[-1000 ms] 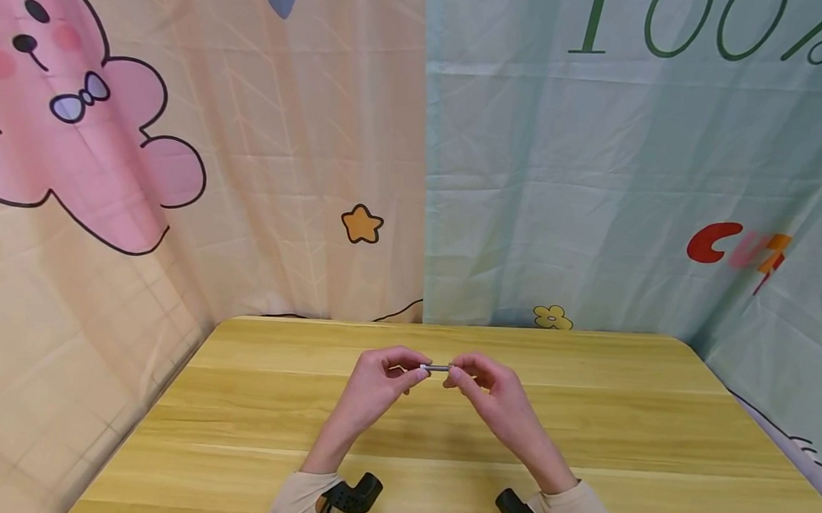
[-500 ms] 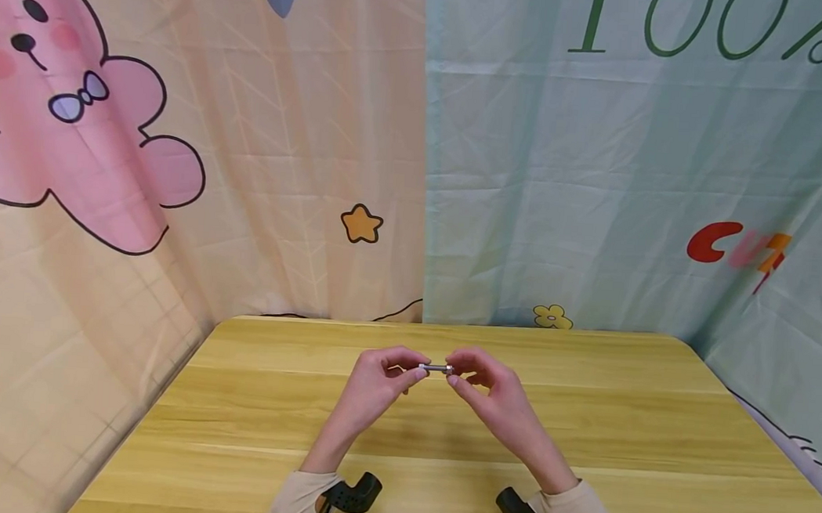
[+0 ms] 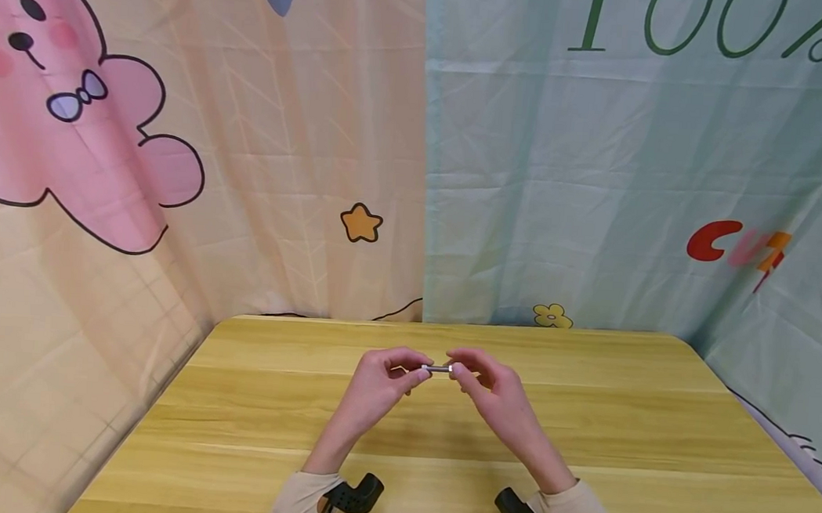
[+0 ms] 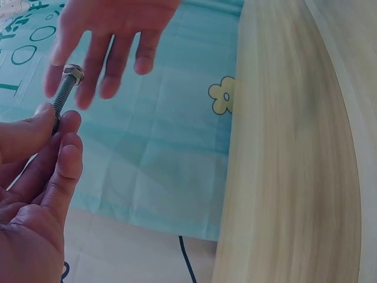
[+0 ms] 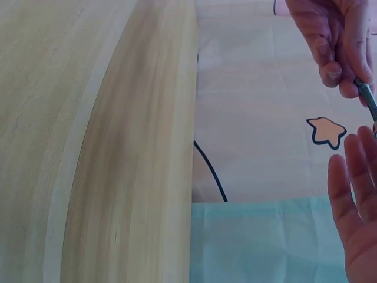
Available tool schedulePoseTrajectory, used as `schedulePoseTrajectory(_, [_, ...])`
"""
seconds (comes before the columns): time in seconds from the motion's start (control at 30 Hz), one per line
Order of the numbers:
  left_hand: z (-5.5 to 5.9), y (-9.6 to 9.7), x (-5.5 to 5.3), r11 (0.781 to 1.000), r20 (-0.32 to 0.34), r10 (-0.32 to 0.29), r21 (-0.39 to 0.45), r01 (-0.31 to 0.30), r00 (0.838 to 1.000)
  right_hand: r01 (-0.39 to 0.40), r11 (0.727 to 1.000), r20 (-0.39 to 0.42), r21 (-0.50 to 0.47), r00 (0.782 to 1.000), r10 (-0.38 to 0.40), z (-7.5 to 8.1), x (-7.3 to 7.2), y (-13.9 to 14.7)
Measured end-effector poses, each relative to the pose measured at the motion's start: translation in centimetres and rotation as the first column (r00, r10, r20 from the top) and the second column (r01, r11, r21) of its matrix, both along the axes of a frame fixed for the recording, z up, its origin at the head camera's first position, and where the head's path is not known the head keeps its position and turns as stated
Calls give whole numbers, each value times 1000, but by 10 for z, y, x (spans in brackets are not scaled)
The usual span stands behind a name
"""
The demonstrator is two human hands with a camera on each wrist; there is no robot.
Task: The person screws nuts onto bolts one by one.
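Observation:
In the head view, my left hand (image 3: 378, 376) pinches a short silver bolt (image 3: 438, 369) between thumb and fingertips. The bolt lies roughly level above the table. Its threaded shank (image 4: 63, 94) shows in the left wrist view, with a shiny nut-like hex piece (image 4: 73, 73) at the end away from my left hand. At that end is my right hand (image 3: 491, 383), thumb and index fingertips right beside the hex piece. In the left wrist view the right hand's fingers (image 4: 112, 76) stretch out nearly straight, and the hex piece overlaps them. The shank's other end is hidden in my left fingers.
Both hands are over a light wooden table (image 3: 245, 419). A printed curtain (image 3: 320, 125) hangs behind its far edge, peach on the left and pale teal (image 3: 566, 140) on the right. Black camera mounts (image 3: 361, 494) sit at both wrists.
My right thumb and index finger shift slightly around the bolt's end: the thumb drops lower half a second ago, then comes back up. My left hand stays almost still, gripping the bolt.

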State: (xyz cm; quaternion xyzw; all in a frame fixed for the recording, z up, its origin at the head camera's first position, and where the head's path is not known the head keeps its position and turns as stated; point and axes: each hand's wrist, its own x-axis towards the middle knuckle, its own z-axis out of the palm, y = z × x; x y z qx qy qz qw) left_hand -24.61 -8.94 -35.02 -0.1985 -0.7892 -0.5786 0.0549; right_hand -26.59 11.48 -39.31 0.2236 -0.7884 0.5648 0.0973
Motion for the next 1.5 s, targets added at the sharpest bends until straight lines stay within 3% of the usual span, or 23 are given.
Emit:
schedulePoseTrajectory(0.13, [-1,-1,-2,1000,-4,21,-1,-21,1000,-64,998,-107,8,992,64,0,-3,1])
schedulePoseTrajectory(0.23, [-3,-2,-3,1000,-11,28,3,-28,1000,-101,995,-142,5,985,100,0,-5,1])
schedulePoseTrajectory(0.4, [-4,-2,-4,1000,-19,18,16,-18,1000,-80,997,-100,11,992,80,-1,-4,-1])
schedulePoseTrajectory(0.7, [-4,1,-2,999,-19,-18,36,19,1000,21,1000,0,4,1000,-21,-3,1,-3])
schedulePoseTrajectory(0.97, [-2,0,-2,999,-19,26,19,-26,999,-41,999,-143,-30,989,36,-1,0,-2])
schedulePoseTrajectory(1.1, [-2,0,-2,999,-20,30,23,-29,999,-47,998,-170,-35,985,41,4,1,-4])
schedulePoseTrajectory(1.5, [-3,1,-1,1000,-18,8,26,-8,1000,30,999,-43,15,999,-30,-3,-2,-3])
